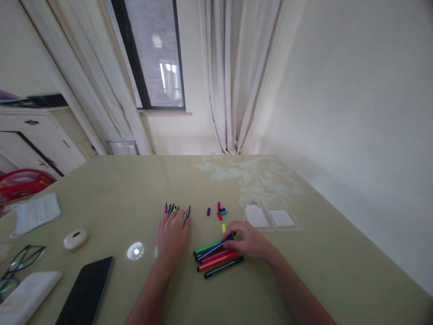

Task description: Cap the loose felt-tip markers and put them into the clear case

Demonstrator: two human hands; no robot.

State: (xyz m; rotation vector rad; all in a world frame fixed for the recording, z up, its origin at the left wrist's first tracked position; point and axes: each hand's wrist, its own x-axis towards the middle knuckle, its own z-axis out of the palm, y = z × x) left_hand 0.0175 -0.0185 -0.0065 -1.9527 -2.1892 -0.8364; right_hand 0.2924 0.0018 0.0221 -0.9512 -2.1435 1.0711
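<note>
Pinching well inside the edges of the surface [128,189], the right hand [249,238] has a stretch of room at three o'clock before the slanting right edge; the far edge lies well off at twelve. A gap separates it from the left hand [173,234], at nine. The right grip is narrow, thumb and fingertips closed on one end of a dark blue marker [211,251] that slopes across the pile. The left grip is curled over several uncapped felt-tip pens [171,209], tips pointing to twelve; a dark-tipped pen [187,214] sits by its thumb.

At eight o'clock from the right hand lie the green marker [203,250], red marker [214,263] and dark green marker [223,267]. Loose caps [219,216] are scattered at ten; an open clear case [282,218] with white inserts lies at one to two.

From the left hand, a black smartphone [86,289] is at eight, a rounded white case [75,239] at nine, with eyeglasses [29,257] farther out. Beyond the surface, a white cabinet [67,131] stands at ten, and a dark-framed window [155,54] between pale curtains [233,67] near twelve.
</note>
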